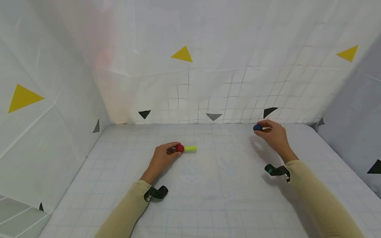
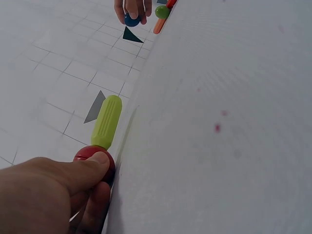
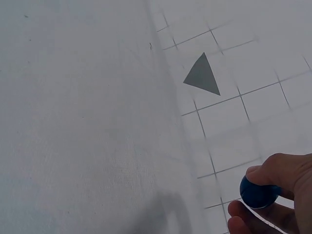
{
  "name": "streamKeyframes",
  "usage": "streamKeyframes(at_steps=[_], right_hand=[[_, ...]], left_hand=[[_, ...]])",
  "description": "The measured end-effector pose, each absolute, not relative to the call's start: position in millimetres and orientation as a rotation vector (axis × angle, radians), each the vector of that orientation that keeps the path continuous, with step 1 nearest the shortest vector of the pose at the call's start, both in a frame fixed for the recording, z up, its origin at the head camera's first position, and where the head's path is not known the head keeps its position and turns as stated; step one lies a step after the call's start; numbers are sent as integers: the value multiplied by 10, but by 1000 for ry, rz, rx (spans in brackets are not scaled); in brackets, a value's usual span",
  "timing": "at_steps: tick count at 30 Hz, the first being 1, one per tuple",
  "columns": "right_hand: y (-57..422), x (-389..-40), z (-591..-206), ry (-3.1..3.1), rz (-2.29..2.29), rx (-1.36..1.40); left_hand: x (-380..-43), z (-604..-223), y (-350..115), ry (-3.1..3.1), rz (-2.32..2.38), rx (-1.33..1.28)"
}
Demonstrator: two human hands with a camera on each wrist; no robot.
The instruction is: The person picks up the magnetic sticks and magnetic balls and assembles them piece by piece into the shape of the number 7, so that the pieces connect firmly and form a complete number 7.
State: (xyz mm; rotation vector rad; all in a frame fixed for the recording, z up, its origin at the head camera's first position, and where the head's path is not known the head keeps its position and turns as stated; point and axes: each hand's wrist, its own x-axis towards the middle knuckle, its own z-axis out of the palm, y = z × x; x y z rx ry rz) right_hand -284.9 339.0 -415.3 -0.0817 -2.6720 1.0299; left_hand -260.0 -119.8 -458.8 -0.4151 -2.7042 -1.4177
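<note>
My left hand pinches a red ball between thumb and fingers, low over the table. A lime-green ribbed stick juts out of that ball, its free end pointing right in the head view. At the back right of the table, my right hand holds a blue ball by thumb and fingertips. The blue ball has no stick showing on it, and the right hand casts a shadow on the surface below.
In the left wrist view, a green ball with an orange stick and a red piece appears near the right hand. A white gridded table meets a white back sheet marked with triangles.
</note>
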Motion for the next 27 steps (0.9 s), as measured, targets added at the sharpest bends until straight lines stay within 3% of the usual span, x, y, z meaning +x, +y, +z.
streamKeyframes(at_steps=[27], right_hand=[[3244,-2803,-4138,-2663,1078,-18]], left_hand=[[-2599,-4585,-1200,-2696,-1419,-435]])
